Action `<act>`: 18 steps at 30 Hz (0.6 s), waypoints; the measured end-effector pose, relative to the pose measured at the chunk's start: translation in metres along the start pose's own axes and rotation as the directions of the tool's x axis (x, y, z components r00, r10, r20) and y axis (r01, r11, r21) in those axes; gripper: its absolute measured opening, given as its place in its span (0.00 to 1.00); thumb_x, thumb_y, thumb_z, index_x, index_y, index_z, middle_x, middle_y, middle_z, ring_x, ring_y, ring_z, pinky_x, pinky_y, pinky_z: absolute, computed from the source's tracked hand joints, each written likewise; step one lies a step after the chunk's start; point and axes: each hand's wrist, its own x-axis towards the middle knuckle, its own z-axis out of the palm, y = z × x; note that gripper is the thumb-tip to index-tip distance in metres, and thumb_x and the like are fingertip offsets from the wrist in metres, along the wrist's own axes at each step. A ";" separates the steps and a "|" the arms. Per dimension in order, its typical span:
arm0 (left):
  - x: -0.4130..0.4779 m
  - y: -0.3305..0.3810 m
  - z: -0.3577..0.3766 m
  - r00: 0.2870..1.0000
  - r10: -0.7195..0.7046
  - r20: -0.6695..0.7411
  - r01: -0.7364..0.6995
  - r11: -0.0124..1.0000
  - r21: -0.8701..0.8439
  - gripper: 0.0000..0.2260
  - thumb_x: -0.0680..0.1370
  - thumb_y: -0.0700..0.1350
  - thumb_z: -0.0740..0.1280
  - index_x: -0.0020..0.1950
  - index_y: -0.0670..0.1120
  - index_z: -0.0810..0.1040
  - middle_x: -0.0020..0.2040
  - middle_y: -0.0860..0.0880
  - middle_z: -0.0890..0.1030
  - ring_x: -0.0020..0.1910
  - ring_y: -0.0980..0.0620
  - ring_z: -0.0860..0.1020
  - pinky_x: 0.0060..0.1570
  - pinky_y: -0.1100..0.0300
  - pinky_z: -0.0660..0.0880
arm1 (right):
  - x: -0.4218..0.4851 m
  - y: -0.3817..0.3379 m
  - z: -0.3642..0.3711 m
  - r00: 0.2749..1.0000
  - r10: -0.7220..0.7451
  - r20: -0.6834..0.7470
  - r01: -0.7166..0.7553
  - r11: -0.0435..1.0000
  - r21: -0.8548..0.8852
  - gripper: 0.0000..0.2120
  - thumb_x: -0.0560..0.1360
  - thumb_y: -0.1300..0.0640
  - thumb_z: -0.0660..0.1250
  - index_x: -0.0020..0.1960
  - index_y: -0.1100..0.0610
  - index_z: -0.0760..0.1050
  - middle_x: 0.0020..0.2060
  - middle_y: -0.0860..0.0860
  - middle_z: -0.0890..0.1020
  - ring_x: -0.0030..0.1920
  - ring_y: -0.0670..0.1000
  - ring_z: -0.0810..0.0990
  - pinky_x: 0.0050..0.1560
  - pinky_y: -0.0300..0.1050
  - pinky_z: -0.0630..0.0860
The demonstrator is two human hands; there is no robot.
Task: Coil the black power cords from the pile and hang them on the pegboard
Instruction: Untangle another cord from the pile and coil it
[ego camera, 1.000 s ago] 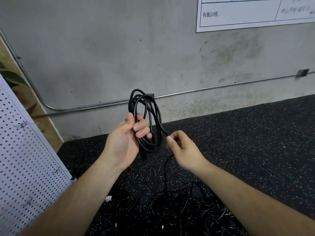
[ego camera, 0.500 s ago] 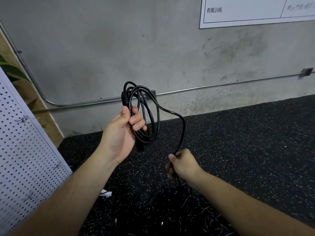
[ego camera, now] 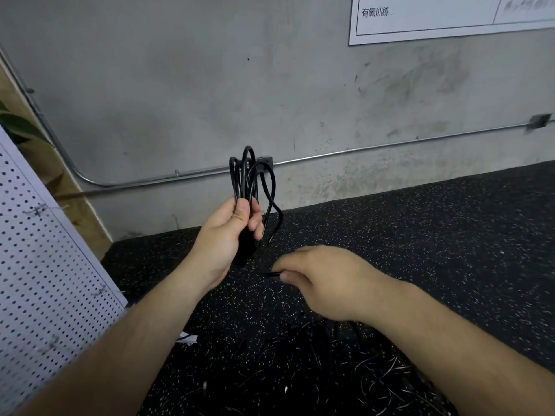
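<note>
My left hand grips a coiled black power cord and holds it upright in front of the wall, its loops pressed narrow above my fist. One strand curves down from the coil toward my right hand, which pinches the cord's loose end just below the coil. The pile of tangled black cords lies on the dark speckled floor under my right forearm. The white pegboard leans at the left, with a few metal hooks on it.
A grey concrete wall with a metal conduit and a small junction box behind the coil stands ahead. A white sign hangs at the upper right. A small white scrap lies by the pegboard's foot. A wooden panel and leaves sit at the far left.
My left hand has turned the coil so its loops stand narrow. My right hand has come up from the pile and now pinches the cord's end close under the coil.
</note>
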 end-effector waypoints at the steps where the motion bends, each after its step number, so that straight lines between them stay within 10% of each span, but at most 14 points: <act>1: 0.000 -0.001 0.001 1.000 0.003 0.007 -0.003 1.000 0.011 0.15 0.84 0.54 0.58 0.52 0.43 0.73 0.35 0.53 0.72 0.36 0.54 0.72 0.44 0.58 0.70 | 0.000 0.000 -0.003 0.999 -0.031 -0.042 0.031 1.000 0.000 0.13 0.85 0.49 0.56 0.65 0.43 0.76 0.55 0.43 0.81 0.56 0.46 0.78 0.55 0.46 0.77; 9: -0.009 -0.004 0.010 0.990 -0.100 0.100 0.098 0.995 0.025 0.16 0.82 0.54 0.62 0.52 0.42 0.78 0.39 0.45 0.81 0.39 0.48 0.79 0.47 0.51 0.75 | 0.010 0.014 -0.013 0.947 0.023 -0.322 0.077 0.953 0.293 0.10 0.83 0.48 0.62 0.51 0.52 0.80 0.35 0.39 0.79 0.35 0.38 0.77 0.34 0.32 0.66; 18: -0.010 0.012 0.014 0.963 -0.169 0.211 0.226 0.932 -0.284 0.13 0.83 0.50 0.59 0.49 0.40 0.75 0.33 0.51 0.67 0.29 0.54 0.64 0.38 0.55 0.71 | 0.020 0.026 -0.007 0.855 0.283 -0.435 0.091 0.744 0.662 0.13 0.78 0.45 0.70 0.46 0.54 0.72 0.33 0.45 0.76 0.33 0.42 0.72 0.39 0.48 0.76</act>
